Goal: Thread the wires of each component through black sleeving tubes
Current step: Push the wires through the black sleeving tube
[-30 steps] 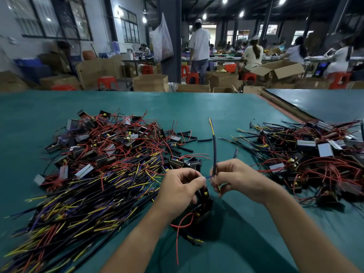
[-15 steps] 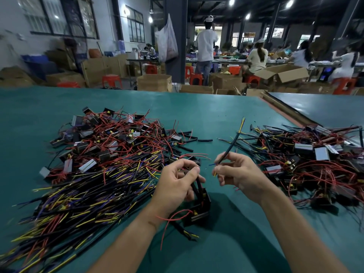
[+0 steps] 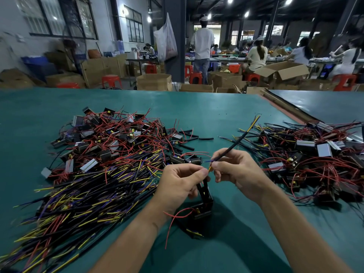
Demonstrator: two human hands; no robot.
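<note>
Pinching one black sleeving tube [image 3: 234, 145]: right fingers [image 3: 221, 164] | left fingers [image 3: 197, 172] grip one component [image 3: 204, 203]

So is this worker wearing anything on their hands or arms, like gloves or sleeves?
No. The left hand and right hand are bare, with no gloves or rings visible. Both forearms are uncovered to the frame's edge: no sleeves, watch or wristband.

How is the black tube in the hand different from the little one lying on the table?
The held tube is long, slants up from the right hand, and has yellow wire poking out its far end. The loose tube is short, lies flat on the table, and shows no wire. Both are black.
</note>
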